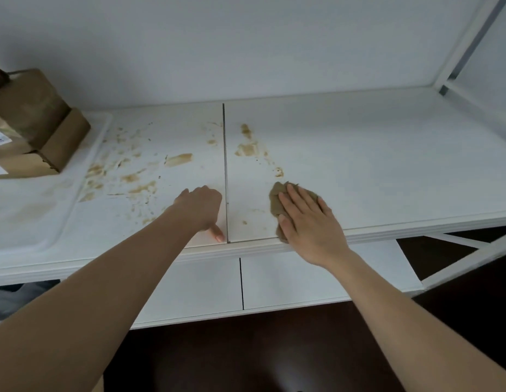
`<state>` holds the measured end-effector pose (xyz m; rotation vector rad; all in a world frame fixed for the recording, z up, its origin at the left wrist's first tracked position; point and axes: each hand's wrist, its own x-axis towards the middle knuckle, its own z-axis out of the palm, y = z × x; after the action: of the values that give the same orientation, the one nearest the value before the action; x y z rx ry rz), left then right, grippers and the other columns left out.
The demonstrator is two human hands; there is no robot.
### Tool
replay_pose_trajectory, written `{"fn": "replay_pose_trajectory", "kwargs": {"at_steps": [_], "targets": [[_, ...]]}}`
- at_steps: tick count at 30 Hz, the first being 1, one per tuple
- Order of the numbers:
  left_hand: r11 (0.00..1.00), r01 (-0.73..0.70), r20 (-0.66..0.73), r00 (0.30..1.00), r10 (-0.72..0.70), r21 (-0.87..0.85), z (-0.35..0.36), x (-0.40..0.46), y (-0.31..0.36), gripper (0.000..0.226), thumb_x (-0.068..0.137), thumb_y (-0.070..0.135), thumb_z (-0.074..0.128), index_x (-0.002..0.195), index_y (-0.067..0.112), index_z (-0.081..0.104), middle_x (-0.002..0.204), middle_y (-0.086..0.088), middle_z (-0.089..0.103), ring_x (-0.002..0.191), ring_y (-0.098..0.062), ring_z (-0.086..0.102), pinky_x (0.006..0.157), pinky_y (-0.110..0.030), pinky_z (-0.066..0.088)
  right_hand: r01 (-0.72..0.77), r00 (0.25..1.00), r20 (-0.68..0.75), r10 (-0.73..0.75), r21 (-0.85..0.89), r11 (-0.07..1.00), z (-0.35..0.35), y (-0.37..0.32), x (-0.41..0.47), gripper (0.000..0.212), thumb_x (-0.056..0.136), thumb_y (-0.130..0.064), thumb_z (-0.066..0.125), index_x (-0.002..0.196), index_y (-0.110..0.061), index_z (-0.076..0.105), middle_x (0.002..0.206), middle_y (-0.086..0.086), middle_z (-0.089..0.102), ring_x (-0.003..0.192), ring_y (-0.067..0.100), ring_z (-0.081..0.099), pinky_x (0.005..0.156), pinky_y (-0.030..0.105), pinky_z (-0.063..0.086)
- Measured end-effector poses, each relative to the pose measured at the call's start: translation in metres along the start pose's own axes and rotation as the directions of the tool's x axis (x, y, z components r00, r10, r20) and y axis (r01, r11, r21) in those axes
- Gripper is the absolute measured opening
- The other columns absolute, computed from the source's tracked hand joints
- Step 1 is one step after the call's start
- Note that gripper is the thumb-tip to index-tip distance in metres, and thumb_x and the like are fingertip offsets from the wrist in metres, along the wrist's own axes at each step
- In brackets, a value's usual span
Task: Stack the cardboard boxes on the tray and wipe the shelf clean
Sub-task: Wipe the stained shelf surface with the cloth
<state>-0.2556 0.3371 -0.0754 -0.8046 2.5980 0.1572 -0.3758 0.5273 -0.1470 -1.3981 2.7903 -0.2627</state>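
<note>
Right hand [308,222] lies flat, fingers straight, pressing a brown cloth [276,203] onto the white shelf [387,165] near its front edge, just right of the seam [225,165] between the two shelf panels. Left hand [201,207] rests on the left panel beside the seam, fingers curled under and grasping nothing, thumb extended toward the front edge. Brown smears [178,159] are spread across the left panel, with fewer patches [246,148] on the right panel beyond the cloth. Cardboard boxes [34,123] stand stacked on the white tray [48,216] at far left; the stack is cut off by the frame, so the count appears to be three at most
</note>
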Motion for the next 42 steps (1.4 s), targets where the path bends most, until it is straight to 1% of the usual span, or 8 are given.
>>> {"fn": "replay_pose_trajectory", "kwargs": {"at_steps": [2,7,12,17,23,32,38,42], "targets": [[0.999,-0.022,0.018,1.0,0.023,-0.047,0.001,0.002,-0.005,0.068,0.061,0.046,0.084,0.104,0.006,0.05,0.1,-0.005,0.047,0.095,-0.025,0.054,0.077,-0.032,0.041,-0.114,0.993,-0.017,0.114,-0.007,0.993,-0.005,0.026,0.001,0.08,0.084,-0.053,-0.008,0.155,-0.024,0.016,0.163,-0.006,0.004,0.149,0.01,0.0,0.119,0.034,-0.002],[0.998,-0.054,0.027,0.998,0.054,0.007,-0.001,0.004,-0.007,0.064,0.058,0.048,0.085,0.091,0.011,0.045,0.09,-0.002,0.049,0.091,-0.023,0.055,0.077,-0.031,0.046,-0.311,0.95,-0.042,0.31,-0.029,0.95,-0.003,0.015,0.001,0.076,0.089,-0.049,-0.003,0.155,-0.016,0.016,0.163,0.005,0.005,0.15,0.019,0.0,0.121,0.041,-0.001],[0.998,-0.034,0.054,0.998,0.031,0.055,-0.012,0.004,0.006,0.064,0.056,0.046,0.087,0.089,0.01,0.046,0.086,0.0,0.049,0.09,-0.023,0.055,0.072,-0.028,0.043,-0.121,0.992,-0.037,0.122,0.012,0.993,0.009,-0.038,-0.005,0.078,0.087,-0.05,-0.007,0.155,-0.018,0.014,0.163,0.002,0.002,0.15,0.018,-0.003,0.121,0.041,-0.002],[0.998,-0.041,0.028,0.999,0.04,0.043,-0.009,0.003,0.0,0.064,0.058,0.05,0.085,0.088,0.011,0.044,0.085,0.0,0.047,0.088,-0.022,0.053,0.075,-0.028,0.044,-0.003,0.999,-0.038,0.002,-0.028,1.0,0.0,0.0,-0.008,0.078,0.086,-0.052,-0.006,0.154,-0.023,0.019,0.162,-0.008,0.006,0.149,0.007,0.001,0.12,0.031,-0.002],[0.996,-0.056,0.039,0.998,0.053,0.066,-0.007,0.012,-0.009,0.077,0.053,0.055,0.085,0.106,0.009,0.053,0.107,-0.003,0.058,0.103,-0.024,0.057,0.089,-0.033,0.049,-0.29,0.956,-0.055,0.288,-0.034,0.956,-0.004,0.022,-0.003,0.087,0.08,-0.052,-0.011,0.155,-0.017,0.016,0.163,0.002,0.006,0.15,0.017,0.001,0.121,0.037,-0.002],[0.994,-0.042,0.027,0.999,0.039,0.098,-0.006,0.02,-0.016,0.09,0.056,0.046,0.087,0.13,0.01,0.05,0.128,-0.004,0.056,0.119,-0.025,0.052,0.1,-0.037,0.044,0.079,0.994,-0.076,-0.082,-0.046,0.996,0.009,-0.025,-0.016,0.064,0.098,-0.045,0.011,0.15,-0.012,0.032,0.159,0.002,0.022,0.148,0.015,0.015,0.118,0.037,0.008],[0.992,-0.121,-0.008,0.993,0.121,0.043,0.001,0.01,-0.031,0.094,0.07,0.047,0.078,0.145,0.013,0.033,0.147,-0.006,0.039,0.136,-0.024,0.035,0.11,-0.033,0.03,-0.2,0.978,-0.063,0.197,-0.045,0.979,0.002,0.005,-0.003,0.08,0.086,-0.05,-0.008,0.154,-0.017,0.018,0.163,0.0,0.007,0.15,0.013,0.003,0.122,0.036,0.001],[0.99,-0.138,-0.016,0.99,0.139,0.039,-0.001,0.008,-0.031,0.095,0.071,0.046,0.078,0.146,0.012,0.031,0.149,-0.006,0.037,0.138,-0.023,0.032,0.111,-0.031,0.027,-0.135,0.99,-0.035,0.135,-0.002,0.991,0.006,-0.048,0.005,0.083,0.083,-0.05,-0.01,0.155,-0.015,0.013,0.163,0.003,0.003,0.15,0.018,-0.001,0.122,0.04,-0.001]]}}
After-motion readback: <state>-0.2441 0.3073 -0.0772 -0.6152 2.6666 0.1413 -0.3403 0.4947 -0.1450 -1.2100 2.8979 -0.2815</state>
